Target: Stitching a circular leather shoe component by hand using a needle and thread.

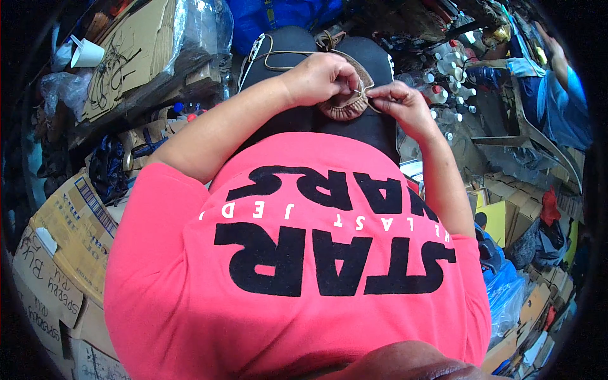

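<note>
A brown moccasin-style shoe (pixel 345 111) rests on my dark-clothed lap, its gathered, pleated toe toward me. My left hand (pixel 322 78) reaches over it from the left, its fingers closed in a pinch at the shoe's upper edge. Just right of the shoe, my right hand (pixel 403 106) pinches a thin pale thread (pixel 362 90) near the seam. Whether a needle is between the fingers is too small to tell. A brown leather lace (pixel 282 68) loops out to the left beyond my left hand. Part of the shoe is hidden under that hand.
Stacked cardboard (pixel 136 47) and a white cup (pixel 87 52) are at the far left. Several plastic bottles (pixel 448 66) stand to the right. A blue bag (pixel 278 19) lies ahead of my knees. Cardboard boxes (pixel 69 234) pile up at the near left.
</note>
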